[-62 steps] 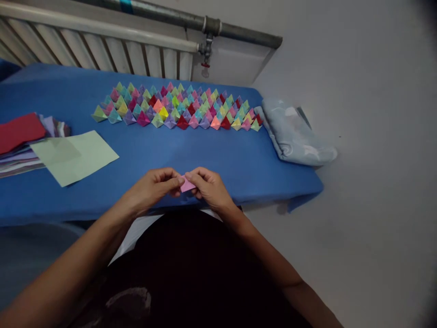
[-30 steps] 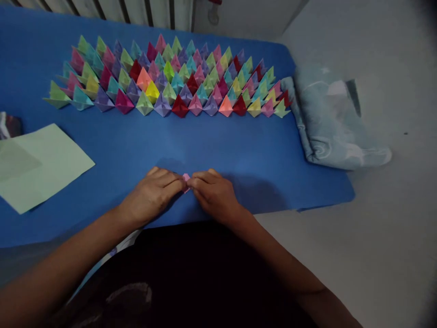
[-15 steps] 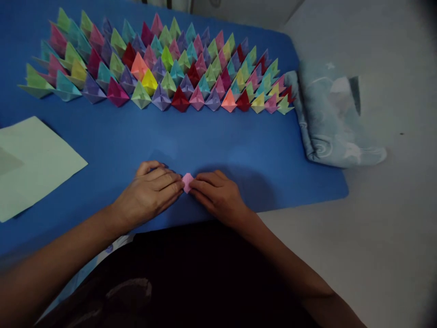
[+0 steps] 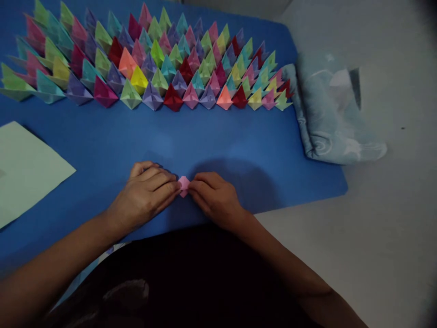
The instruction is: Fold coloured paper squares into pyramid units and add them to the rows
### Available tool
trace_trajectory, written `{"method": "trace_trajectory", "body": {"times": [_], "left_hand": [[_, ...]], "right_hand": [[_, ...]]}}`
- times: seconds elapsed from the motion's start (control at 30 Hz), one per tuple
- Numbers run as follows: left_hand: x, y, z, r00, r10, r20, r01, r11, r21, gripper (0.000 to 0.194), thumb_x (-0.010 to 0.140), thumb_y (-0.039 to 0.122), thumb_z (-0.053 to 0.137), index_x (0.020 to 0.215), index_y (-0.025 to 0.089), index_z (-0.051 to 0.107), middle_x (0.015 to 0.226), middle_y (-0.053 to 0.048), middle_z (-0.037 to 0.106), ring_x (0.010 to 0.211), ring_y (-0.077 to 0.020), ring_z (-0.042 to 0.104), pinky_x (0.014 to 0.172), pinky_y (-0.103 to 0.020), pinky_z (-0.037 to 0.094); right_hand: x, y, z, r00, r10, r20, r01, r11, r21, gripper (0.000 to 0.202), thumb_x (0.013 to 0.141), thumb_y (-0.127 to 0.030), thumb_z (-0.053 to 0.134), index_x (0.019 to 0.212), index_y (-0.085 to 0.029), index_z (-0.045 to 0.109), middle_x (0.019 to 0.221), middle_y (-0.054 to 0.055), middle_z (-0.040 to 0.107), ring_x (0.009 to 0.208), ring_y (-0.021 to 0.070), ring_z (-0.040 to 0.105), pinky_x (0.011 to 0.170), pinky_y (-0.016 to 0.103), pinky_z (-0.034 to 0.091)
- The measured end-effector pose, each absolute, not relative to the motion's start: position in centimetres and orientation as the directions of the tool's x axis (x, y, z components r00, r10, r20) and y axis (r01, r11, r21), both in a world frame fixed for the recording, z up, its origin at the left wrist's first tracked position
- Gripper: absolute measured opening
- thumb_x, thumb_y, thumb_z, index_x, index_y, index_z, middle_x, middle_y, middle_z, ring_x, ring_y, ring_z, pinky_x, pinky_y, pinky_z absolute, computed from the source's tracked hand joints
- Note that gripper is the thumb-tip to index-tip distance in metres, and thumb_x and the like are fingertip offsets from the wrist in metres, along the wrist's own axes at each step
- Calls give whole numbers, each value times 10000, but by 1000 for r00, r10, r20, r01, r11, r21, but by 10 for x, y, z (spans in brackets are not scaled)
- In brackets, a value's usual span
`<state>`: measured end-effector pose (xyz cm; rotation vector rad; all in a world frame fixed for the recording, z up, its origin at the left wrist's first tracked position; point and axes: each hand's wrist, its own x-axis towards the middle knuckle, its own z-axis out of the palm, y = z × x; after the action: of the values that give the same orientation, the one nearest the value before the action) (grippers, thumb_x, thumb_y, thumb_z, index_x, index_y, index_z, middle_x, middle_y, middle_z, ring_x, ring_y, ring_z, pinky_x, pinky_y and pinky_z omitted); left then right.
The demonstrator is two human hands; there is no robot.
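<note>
Since the first frame, we have lowered the small pink paper [image 4: 184,181] in toward the blue table [image 4: 136,134]; whether it touches, we cannot tell. Our hands are near each other, the left hand [image 4: 145,193] pinching its left side, the right hand [image 4: 216,198] its right. Beyond stand rows of colourful folded papers [image 4: 174,97]. A pale green sheet [image 4: 32,168] lies to our left, a folded grey-blue cloth [image 4: 329,125] to our right.
</note>
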<state>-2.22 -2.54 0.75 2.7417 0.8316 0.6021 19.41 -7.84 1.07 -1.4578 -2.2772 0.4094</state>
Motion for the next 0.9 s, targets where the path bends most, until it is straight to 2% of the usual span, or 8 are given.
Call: {"method": "trace_trajectory", "body": {"times": [0.23,0.5,0.9], "left_hand": [[-18,-27,5,660,702,267,608,-709,358,253,1010,344,497,878,234,683,1008,-61,718,918,-233,636,828,-416,436],[-14,-27,7,633,726,270,603,-680,417,239,997,336,515,862,217,672,983,-65,708,907,-239,625,810,-423,431],[-11,-27,3,575,785,231,639,-607,472,241,977,342,532,785,214,598,981,-56,702,916,-228,622,832,-422,426]], "right_hand": [[189,-76,8,-299,938,177,800,347,-489,293,1032,-269,430,945,-158,686,1044,117,709,944,189,639,838,324,527],[185,-72,14,-249,962,110,792,268,-548,311,1039,-313,415,929,-171,669,1039,110,701,956,188,643,872,331,523],[181,-70,14,-180,982,57,819,182,-545,228,1012,-275,473,879,-175,629,1035,100,680,926,179,632,812,310,492]]}}
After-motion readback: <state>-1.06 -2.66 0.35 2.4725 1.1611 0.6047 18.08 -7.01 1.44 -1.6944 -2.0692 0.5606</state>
